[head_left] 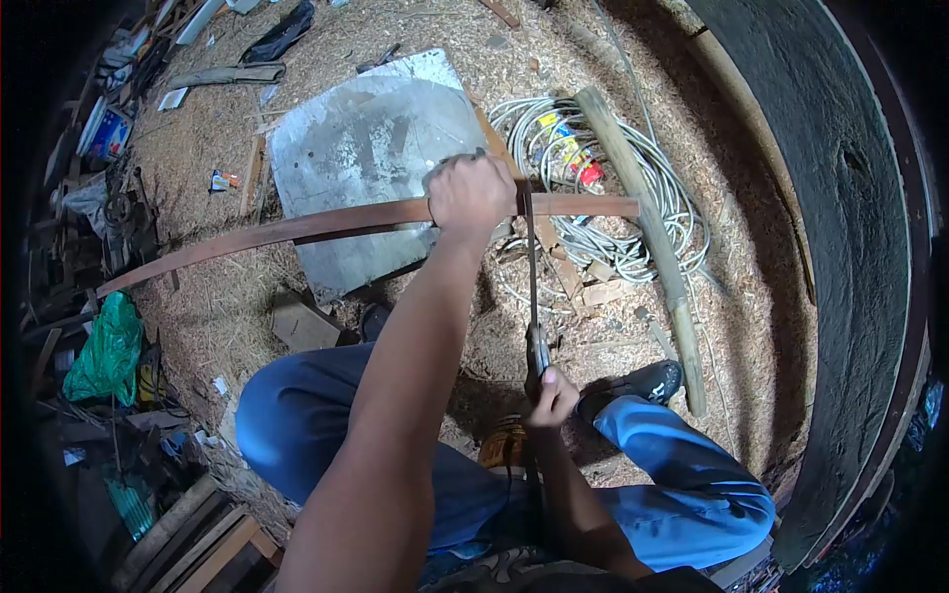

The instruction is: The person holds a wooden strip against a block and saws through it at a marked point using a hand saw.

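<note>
My left hand [473,193] is wrapped over a long, slightly curved strip of reddish wood [297,225], close to its right end. The fingers of my right hand [551,398] are closed round the handle of a handsaw [533,267], whose narrow blade is seen nearly edge-on. That blade points away from me and crosses the wood just right of my left fist. Below the strip lies a worn grey metal sheet [376,128]. A round wooden pole [652,227] passes by the strip's right end.
A coil of pale cable [682,198] and a colourful wrapper [573,158] lie on the shavings-covered ground. A large dark timber [840,198] curves along the right. Clutter, a green plastic bag [107,351] and stacked boards [222,553] fill the left. My shoe [643,383] is near the pole.
</note>
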Tool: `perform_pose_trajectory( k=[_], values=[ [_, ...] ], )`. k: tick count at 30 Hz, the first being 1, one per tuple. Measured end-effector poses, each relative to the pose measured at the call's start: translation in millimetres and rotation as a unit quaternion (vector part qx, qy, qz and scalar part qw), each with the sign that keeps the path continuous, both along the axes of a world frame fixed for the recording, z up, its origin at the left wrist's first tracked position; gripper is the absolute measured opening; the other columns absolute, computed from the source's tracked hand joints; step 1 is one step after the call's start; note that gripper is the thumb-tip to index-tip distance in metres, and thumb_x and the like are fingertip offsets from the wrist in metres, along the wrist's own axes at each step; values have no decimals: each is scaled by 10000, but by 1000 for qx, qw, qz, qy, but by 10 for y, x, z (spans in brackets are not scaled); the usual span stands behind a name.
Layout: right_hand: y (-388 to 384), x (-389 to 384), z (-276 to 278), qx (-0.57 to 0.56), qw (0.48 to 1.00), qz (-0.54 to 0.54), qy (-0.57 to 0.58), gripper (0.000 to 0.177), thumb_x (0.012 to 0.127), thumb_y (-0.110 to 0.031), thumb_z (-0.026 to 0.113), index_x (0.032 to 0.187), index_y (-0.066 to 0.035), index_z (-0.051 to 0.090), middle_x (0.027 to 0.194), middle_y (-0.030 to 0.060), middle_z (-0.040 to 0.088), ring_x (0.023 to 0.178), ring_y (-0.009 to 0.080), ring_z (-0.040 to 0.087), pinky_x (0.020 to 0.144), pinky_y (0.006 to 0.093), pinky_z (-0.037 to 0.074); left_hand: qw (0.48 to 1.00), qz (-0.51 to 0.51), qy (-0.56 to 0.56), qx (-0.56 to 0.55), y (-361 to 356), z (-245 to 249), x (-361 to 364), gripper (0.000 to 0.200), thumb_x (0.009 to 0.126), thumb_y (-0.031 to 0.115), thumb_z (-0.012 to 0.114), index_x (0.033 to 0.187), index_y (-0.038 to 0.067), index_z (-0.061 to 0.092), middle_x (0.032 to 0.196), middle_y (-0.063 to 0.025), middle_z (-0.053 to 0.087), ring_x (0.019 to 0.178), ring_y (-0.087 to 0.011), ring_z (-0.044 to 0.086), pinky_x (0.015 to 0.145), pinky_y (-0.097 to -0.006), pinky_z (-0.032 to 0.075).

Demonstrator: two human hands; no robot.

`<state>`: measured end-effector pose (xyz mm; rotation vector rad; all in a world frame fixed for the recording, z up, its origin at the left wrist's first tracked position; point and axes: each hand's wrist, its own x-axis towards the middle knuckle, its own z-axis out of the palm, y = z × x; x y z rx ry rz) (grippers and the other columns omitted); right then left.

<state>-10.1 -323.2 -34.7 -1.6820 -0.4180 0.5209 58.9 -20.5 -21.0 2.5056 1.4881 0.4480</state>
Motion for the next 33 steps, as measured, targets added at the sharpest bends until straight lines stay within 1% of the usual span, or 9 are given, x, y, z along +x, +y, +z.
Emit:
perform_pose_trajectory(
  k=[3,5,7,10,16,23,26,29,33],
  values=[
    [366,289,-56,-16,999,19,-31,384,1047,-141,474,682,-24,477,568,5,440,520,87,387,495,297,301,999,6,22,-36,-21,69,35,434,949,252,498,693,1,743,744,-244,713,698,-409,718,740,-484,580],
    [673,519,76,-21,999,16,38,371,1042,-125,474,685,-25,479,565,11,438,529,87,386,497,299,307,999,10,25,-46,-28,83,19,426,947,252,498,709,-1,746,755,-251,714,726,-410,721,755,-487,578],
    [579,470,60,-22,998,23,46,375,1043,-129,478,683,-25,481,566,11,439,530,85,387,499,300,307,999,9,22,-43,-26,73,21,425,945,251,498,709,-2,746,753,-252,712,724,-412,720,751,-491,578],
    [118,118,41,15,996,-11,-87,384,1046,-142,483,680,-28,472,563,4,434,526,86,381,495,302,302,1000,5,8,-23,3,1,19,428,944,250,498,704,-4,744,740,-251,710,706,-416,717,734,-497,579],
    [493,302,151,-33,999,7,41,408,1056,-157,487,669,-33,450,560,-1,401,514,95,365,486,317,291,999,9,28,-41,-15,43,27,438,941,259,487,698,4,748,765,-239,720,732,-401,723,758,-491,578],
    [-176,-11,-74,-30,998,22,-48,414,1058,-147,468,659,-35,476,557,-8,428,479,91,369,469,309,285,998,14,47,-49,-11,63,37,429,936,256,482,697,21,750,795,-215,735,764,-381,730,778,-484,576],
    [149,168,114,26,999,0,-26,413,1053,-160,482,661,-32,477,546,-7,427,481,90,381,465,309,284,998,10,42,-43,-10,61,33,422,936,247,485,697,25,752,789,-212,735,764,-379,731,782,-485,574],
    [590,560,78,-32,998,38,25,420,1054,-161,481,655,-33,458,551,3,423,496,89,396,470,308,287,998,11,50,-31,-21,57,35,414,934,240,487,700,26,754,788,-212,735,767,-379,731,788,-488,572],
    [203,250,70,-21,999,30,-34,412,1049,-142,472,651,-38,450,560,4,421,506,90,394,479,301,282,997,12,52,-50,-7,80,31,425,936,250,477,706,24,754,794,-213,736,765,-381,731,790,-494,570]
  ],
)
